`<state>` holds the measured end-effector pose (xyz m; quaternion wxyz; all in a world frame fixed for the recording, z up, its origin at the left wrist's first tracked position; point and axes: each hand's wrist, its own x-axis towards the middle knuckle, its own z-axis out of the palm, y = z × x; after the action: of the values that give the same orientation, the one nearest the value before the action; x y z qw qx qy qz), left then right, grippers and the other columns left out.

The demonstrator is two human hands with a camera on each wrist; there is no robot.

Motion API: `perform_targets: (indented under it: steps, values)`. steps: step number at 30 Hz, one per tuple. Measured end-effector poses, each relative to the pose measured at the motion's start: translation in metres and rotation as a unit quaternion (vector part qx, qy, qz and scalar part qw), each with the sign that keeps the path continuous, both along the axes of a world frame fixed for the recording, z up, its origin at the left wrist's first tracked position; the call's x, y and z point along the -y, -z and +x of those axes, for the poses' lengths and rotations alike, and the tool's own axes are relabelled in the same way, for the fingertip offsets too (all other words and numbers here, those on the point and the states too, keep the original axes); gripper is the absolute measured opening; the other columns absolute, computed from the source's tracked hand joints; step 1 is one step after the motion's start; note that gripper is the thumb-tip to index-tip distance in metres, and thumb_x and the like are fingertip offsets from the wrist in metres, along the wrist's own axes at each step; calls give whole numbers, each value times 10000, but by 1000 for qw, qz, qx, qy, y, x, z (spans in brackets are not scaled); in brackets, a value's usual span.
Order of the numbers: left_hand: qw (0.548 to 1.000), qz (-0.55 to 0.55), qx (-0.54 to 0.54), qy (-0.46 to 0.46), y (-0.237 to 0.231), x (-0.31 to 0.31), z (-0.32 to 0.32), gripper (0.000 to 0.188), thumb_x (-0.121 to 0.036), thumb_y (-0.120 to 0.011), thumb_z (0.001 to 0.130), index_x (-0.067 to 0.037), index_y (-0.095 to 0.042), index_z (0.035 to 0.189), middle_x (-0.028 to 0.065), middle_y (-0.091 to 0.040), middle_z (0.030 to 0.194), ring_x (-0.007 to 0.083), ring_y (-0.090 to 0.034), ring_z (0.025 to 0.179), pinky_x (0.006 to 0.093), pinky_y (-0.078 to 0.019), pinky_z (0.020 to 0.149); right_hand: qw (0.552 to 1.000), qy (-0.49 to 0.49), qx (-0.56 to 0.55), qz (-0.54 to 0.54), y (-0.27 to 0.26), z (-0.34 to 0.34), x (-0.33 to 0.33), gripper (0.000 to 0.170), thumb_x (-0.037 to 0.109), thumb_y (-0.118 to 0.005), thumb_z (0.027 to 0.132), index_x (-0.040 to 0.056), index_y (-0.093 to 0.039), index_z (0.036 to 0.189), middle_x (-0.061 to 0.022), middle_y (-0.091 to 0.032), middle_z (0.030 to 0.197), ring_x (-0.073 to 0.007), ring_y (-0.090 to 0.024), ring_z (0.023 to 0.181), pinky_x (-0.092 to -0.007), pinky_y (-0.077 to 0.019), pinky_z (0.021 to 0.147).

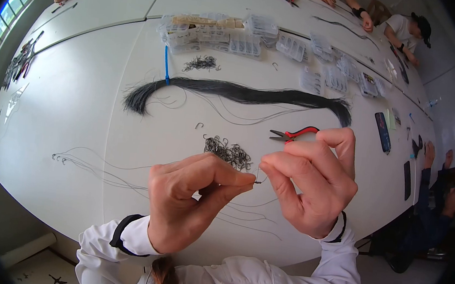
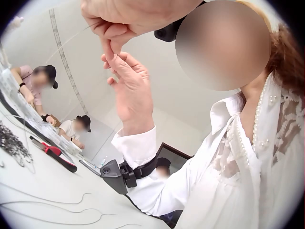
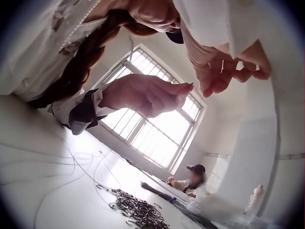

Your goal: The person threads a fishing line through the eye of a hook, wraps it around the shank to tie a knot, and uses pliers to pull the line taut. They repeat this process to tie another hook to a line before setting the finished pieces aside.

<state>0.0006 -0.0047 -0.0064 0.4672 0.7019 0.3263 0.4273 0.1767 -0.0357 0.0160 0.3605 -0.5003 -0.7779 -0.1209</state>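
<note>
Above the table, my left hand (image 1: pixel 189 196) pinches a small dark fishhook between thumb and index finger; only the tip of its shank (image 1: pixel 257 182) shows past the fingertips. Close on the right, my right hand (image 1: pixel 310 188) brings thumb and index finger together on a thin line (image 1: pixel 265 177) that loops over from the hook. In the right wrist view, the left hand (image 3: pixel 143 94) and right hand (image 3: pixel 214 64) nearly meet at the fingertips. Behind them lies a heap of dark fishhooks (image 1: pixel 228 153). Red-and-black pliers (image 1: pixel 294 135) rest partly hidden behind the right hand.
A long bundle of black line (image 1: pixel 254 94) with a blue tie (image 1: pixel 167 65) lies across the table. Lines with hooks (image 1: pixel 59 158) stretch out at left. Clear plastic boxes (image 1: pixel 210 33) and a smaller hook pile (image 1: pixel 202 63) stand farther back. Other people sit around the table.
</note>
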Motion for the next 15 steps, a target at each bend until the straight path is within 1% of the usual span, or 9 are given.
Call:
perform_targets:
  steps: [2,4,5,7,8,10,11,14,15]
  values:
    - [1000,0,9,-3,1,0,0,74,46,-708,734,7,-656,769,62,-623,667,97,-565,550,219,-426,476,1000,-5,-19,-16,0,1,-1,129,87,-756,634,87,-665,725,-2,-576,726,-215,-435,691,-309,-364,632]
    - [1000,11,5,-3,0,0,0,77,50,-705,734,6,-656,773,61,-622,672,100,-567,554,222,-426,475,993,-31,-67,-91,0,3,-3,103,57,-733,643,76,-659,713,-3,-583,701,-209,-438,685,-304,-366,639]
    - [1000,21,0,-3,0,0,-1,81,55,-702,734,5,-656,778,61,-621,678,102,-570,559,225,-425,474,993,-31,-67,-91,1,3,-4,103,57,-733,643,76,-659,713,-3,-583,701,-209,-438,685,-304,-366,639]
    - [999,35,-16,-6,-2,0,-2,94,79,-693,724,7,-653,770,73,-634,696,113,-580,575,227,-428,498,968,-84,-162,-174,4,4,-8,79,49,-718,663,68,-655,708,-2,-588,675,-186,-440,686,-296,-361,665]
    - [998,47,-31,-10,-2,0,-2,110,103,-683,714,10,-651,763,86,-646,714,124,-590,591,228,-432,521,968,-83,-162,-173,5,5,-8,79,49,-718,663,68,-655,708,-2,-588,675,-186,-440,686,-296,-361,665]
    - [998,61,-29,-15,-1,1,-1,113,105,-677,716,8,-649,767,88,-649,727,130,-594,603,231,-436,525,943,-102,-201,-246,5,6,-9,83,58,-723,688,71,-642,698,4,-602,684,-180,-470,722,-288,-371,670]
    - [997,74,-26,-21,-1,1,-1,116,107,-671,719,6,-647,772,90,-652,740,136,-598,615,233,-441,529,943,-102,-201,-245,5,7,-10,83,58,-723,688,71,-642,698,4,-602,684,-180,-470,722,-288,-371,670]
    - [996,81,0,-37,0,1,2,113,109,-655,730,6,-638,774,97,-652,746,147,-607,651,244,-448,532,917,-124,-242,-291,8,8,-12,74,73,-720,713,62,-648,710,-3,-610,683,-169,-467,709,-285,-369,667]
    - [996,81,0,-37,1,0,2,113,109,-655,730,6,-638,774,97,-652,746,147,-607,651,244,-448,532,901,-134,-260,-321,9,8,-12,73,83,-718,726,57,-651,720,-6,-615,687,-164,-467,705,-285,-369,664]
